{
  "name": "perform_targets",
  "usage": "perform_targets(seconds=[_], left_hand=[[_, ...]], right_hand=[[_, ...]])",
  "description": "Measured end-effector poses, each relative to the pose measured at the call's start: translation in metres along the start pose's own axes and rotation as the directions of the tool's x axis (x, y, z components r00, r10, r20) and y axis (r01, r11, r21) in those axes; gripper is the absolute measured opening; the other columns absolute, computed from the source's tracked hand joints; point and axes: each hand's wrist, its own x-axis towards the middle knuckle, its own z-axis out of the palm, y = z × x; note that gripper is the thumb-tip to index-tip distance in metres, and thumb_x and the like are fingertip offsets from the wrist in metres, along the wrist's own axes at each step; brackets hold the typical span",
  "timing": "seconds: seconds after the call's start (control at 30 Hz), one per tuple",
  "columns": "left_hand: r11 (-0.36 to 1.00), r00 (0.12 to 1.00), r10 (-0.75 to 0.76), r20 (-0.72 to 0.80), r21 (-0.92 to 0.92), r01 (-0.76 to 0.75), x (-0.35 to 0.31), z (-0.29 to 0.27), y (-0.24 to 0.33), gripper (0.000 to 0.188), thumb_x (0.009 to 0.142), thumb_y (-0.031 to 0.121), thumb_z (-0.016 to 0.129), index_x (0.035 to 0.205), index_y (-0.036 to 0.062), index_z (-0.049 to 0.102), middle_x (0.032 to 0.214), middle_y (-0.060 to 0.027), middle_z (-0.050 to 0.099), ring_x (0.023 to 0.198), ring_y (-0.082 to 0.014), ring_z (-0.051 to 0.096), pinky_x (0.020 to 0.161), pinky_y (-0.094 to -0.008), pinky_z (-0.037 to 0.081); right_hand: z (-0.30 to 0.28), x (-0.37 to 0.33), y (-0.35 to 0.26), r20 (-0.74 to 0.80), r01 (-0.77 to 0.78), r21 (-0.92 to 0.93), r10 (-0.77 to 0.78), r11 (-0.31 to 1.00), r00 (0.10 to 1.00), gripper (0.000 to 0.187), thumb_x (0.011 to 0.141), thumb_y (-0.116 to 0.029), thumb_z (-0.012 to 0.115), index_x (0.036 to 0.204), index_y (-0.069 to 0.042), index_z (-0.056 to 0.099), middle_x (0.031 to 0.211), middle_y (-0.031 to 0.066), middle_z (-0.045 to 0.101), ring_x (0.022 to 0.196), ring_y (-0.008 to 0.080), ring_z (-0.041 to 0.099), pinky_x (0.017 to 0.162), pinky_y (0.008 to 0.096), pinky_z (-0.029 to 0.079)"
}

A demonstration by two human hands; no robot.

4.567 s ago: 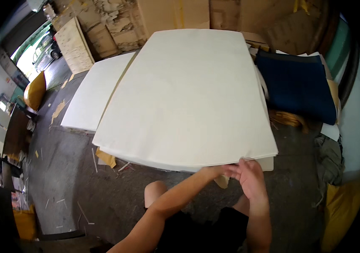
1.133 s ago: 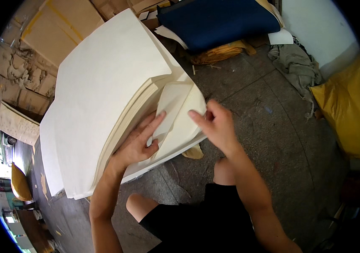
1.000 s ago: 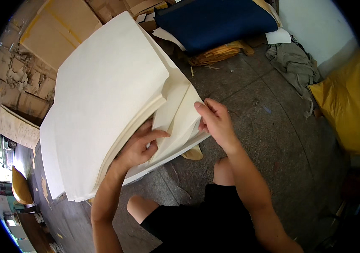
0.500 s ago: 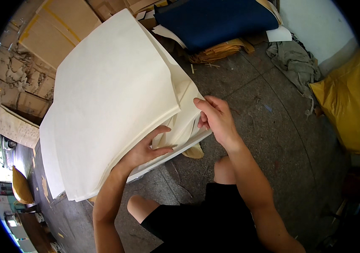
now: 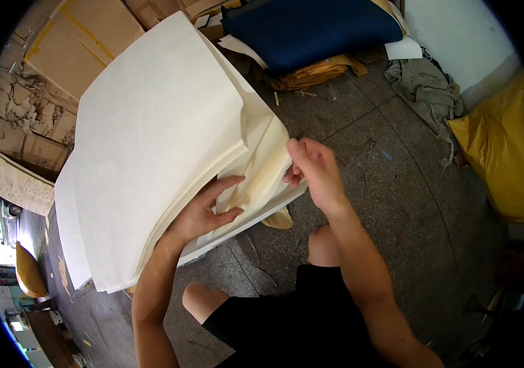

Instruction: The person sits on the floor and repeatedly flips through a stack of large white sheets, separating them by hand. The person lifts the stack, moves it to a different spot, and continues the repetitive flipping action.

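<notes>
A tall stack of large white sheets (image 5: 151, 129) lies in front of me, its upper layers raised and bent back toward the left. My left hand (image 5: 204, 210) sits in the gap beneath them, thumb and fingers spread, its wrist against their edge. Creased cream-white sheets (image 5: 263, 150) show in the gap to the right of these fingers. At their right corner my right hand (image 5: 316, 170) is closed, thumb and fingers pinching the sheet edges. Some of its fingertips are hidden behind the edge.
Dark blue sheet material (image 5: 311, 30) lies over brown folded paper at the back. Grey cloth (image 5: 424, 92) and a yellow sack (image 5: 501, 159) are on the right by the wall. Cardboard (image 5: 87, 43) stands at the back left. My knees are close to the stack's near side.
The raised upper sheets have shifted left, widening the gap. My left hand has moved slightly up and left. My right hand still pinches the corner, where more of the cream-white sheets now shows.
</notes>
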Motion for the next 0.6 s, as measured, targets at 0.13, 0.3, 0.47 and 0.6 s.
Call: perform_targets(seconds=[0.13,0.3,0.47,0.6], left_hand=[[0.974,0.987,0.091,-0.133,0.219,-0.060,-0.006,0.003,-0.005,0.048,0.087,0.008,0.071,0.134,0.0122,0.063,0.122,-0.0166,0.061,0.112,-0.0318,0.058,0.097,-0.0389,0.046],[0.992,0.990,0.106,0.088,0.062,-0.111,-0.003,0.003,-0.022,0.042,0.087,0.013,0.076,0.128,0.0092,0.064,0.121,-0.0150,0.062,0.112,-0.0311,0.059,0.098,-0.0388,0.045],[0.996,0.995,0.075,-0.067,-0.045,-0.079,-0.006,0.021,-0.028,0.054,0.074,0.041,0.089,0.115,0.0130,0.069,0.107,-0.0067,0.067,0.097,-0.0216,0.063,0.085,-0.0349,0.051],[0.998,0.998,0.047,-0.032,-0.046,-0.048,-0.004,0.015,-0.024,0.048,0.076,0.035,0.089,0.115,0.0129,0.070,0.103,-0.0073,0.069,0.092,-0.0210,0.064,0.082,-0.0332,0.053]], right_hand=[[0.010,0.000,0.001,0.051,0.296,-0.579,-0.329,0.760,0.943,0.041,0.095,-0.033,0.072,0.069,-0.007,0.054,0.061,-0.0012,0.055,0.053,0.0105,0.054,0.049,0.0272,0.043],[0.006,0.004,-0.014,0.026,-0.104,0.038,0.103,0.994,0.994,0.037,0.094,-0.032,0.069,0.068,-0.012,0.052,0.061,-0.0033,0.051,0.052,0.0091,0.056,0.047,0.0233,0.036],[0.005,0.006,-0.014,0.041,-0.166,0.071,0.164,0.984,0.986,0.036,0.094,-0.032,0.069,0.069,-0.013,0.053,0.061,-0.0030,0.052,0.053,0.0100,0.058,0.047,0.0235,0.037],[0.003,0.005,-0.014,0.034,-0.159,0.047,0.158,0.986,0.987,0.037,0.094,-0.034,0.069,0.069,-0.013,0.053,0.061,-0.0029,0.052,0.053,0.0105,0.058,0.047,0.0236,0.037]])
